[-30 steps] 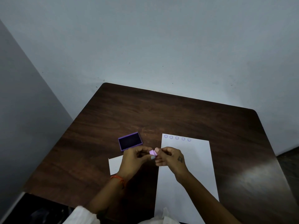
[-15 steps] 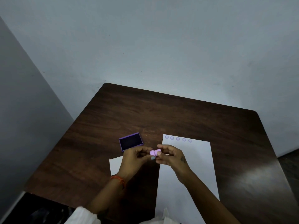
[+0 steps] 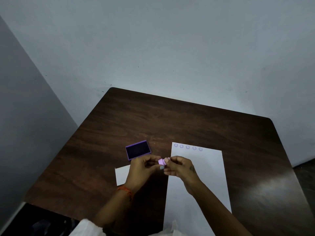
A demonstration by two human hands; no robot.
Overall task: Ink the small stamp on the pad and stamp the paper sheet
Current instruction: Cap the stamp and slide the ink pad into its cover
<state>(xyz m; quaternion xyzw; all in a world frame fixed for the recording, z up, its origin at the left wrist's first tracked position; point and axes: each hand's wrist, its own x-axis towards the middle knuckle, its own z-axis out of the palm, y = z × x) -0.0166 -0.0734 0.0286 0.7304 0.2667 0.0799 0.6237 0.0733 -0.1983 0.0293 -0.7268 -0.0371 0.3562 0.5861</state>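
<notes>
A small pink stamp (image 3: 161,161) is pinched between the fingertips of my left hand (image 3: 142,169) and my right hand (image 3: 179,166), held just above the table. Both hands meet at the left edge of the white paper sheet (image 3: 199,174), which carries a row of several round purple prints (image 3: 187,147) along its far edge. The purple ink pad (image 3: 138,149) lies open with its dark surface up, just beyond my left hand.
A smaller white slip of paper (image 3: 121,174) lies partly under my left wrist. The dark wooden table (image 3: 187,120) stands against a pale wall, with its left edge near a grey side wall.
Both hands stay together on the stamp with only slight finger shifts. The paper, ink pad and slip have not moved.
</notes>
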